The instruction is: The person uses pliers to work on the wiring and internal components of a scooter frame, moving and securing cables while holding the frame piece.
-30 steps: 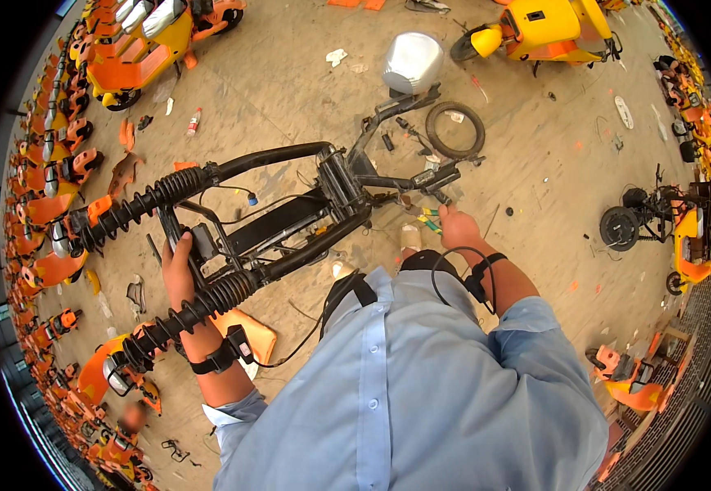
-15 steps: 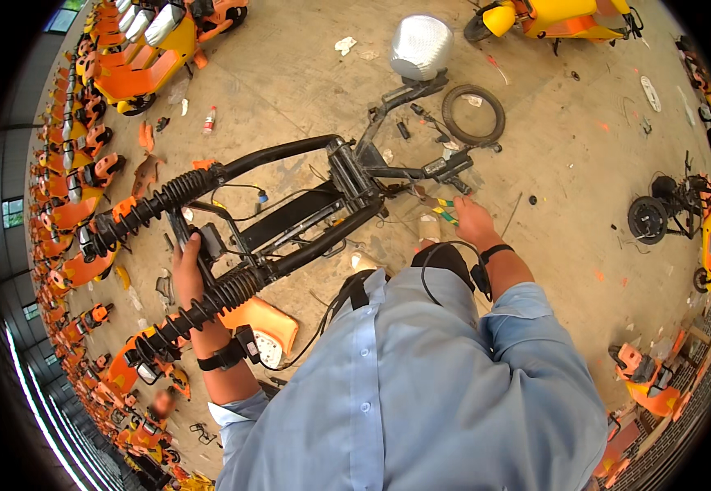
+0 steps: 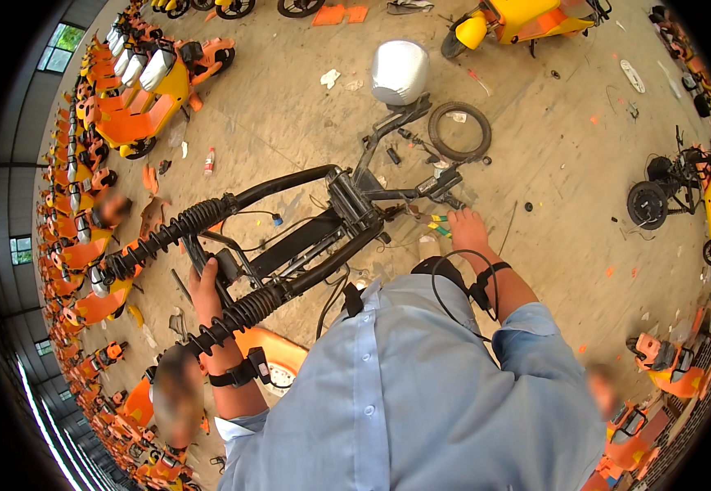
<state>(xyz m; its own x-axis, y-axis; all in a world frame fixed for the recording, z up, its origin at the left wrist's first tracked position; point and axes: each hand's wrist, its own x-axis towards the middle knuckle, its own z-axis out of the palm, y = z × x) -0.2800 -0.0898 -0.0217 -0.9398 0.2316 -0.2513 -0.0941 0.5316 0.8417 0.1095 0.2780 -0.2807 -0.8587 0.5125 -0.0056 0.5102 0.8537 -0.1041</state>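
Two bare hands work on a stripped black metal scooter frame (image 3: 306, 245) lying across the middle of the frame. Left hand (image 3: 206, 288), at centre left, is wrapped tight around a frame bar between two black coil-spring shock absorbers (image 3: 167, 237). Right hand (image 3: 468, 231), right of centre, closes on a bundle of coloured wires (image 3: 439, 225) by the frame's front end. One loose black rubber tyre (image 3: 459, 131) lies at upper centre beside a white rounded shell (image 3: 400, 72).

Frame (image 3: 306, 245) matt black metal; springs (image 3: 167, 237) coiled steel; floor (image 3: 552, 147) rough concrete; shirt (image 3: 421, 393) smooth cloth.
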